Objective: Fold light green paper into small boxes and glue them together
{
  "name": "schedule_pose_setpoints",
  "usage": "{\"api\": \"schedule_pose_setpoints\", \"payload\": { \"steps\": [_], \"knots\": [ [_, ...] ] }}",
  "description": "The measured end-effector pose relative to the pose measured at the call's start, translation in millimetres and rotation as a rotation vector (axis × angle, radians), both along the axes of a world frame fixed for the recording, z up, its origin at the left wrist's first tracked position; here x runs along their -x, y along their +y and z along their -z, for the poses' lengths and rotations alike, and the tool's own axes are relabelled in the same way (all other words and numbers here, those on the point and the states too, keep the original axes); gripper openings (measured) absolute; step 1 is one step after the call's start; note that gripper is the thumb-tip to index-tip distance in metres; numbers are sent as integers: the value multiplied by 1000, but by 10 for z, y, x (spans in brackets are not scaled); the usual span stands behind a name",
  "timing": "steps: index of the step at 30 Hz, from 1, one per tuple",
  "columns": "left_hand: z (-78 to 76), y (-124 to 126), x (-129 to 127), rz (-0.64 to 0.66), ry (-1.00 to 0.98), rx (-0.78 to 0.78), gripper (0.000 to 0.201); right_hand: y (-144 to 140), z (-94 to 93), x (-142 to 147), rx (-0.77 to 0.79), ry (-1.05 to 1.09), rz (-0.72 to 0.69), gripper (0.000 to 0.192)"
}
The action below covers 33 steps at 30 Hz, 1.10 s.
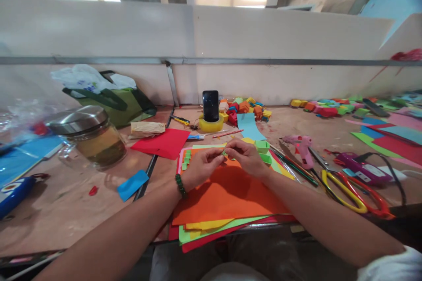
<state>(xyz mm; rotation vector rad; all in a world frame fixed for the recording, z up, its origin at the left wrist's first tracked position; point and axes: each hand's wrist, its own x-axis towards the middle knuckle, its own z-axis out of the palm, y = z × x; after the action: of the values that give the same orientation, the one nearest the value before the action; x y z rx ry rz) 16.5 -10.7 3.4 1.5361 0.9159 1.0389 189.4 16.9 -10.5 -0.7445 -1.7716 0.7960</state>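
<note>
Near the centre of the frame, the left hand (202, 166) and the right hand (248, 158) come together, fingertips pinched on a small green paper piece (224, 153) (mostly hidden by the fingers) above an orange sheet (235, 197). Green paper boxes (263, 146) sit just beside the right hand, and a pink glue gun (303, 149) stands on the desk (132, 224), right of centre.

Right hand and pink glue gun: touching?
Apart. The head view shows a plain gap: the pencils lie on the table between the right hand and the pink glue gun.
</note>
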Motion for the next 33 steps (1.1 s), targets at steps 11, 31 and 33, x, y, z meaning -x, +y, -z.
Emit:
{"api": "schedule_pose_setpoints", "payload": {
  "steps": [11,31,33],
  "knots": [
    [-21,66,24,-74,-235,110,33,-66,-101,12,203,90,-96,29],
    [76,141,57,-94,-250,9,38,-103,-69,62,61,-45,-21,9],
    [80,144,62,-96,-230,-7,37,-105,-53,57,1,-74,-4,6]
  ]
}}
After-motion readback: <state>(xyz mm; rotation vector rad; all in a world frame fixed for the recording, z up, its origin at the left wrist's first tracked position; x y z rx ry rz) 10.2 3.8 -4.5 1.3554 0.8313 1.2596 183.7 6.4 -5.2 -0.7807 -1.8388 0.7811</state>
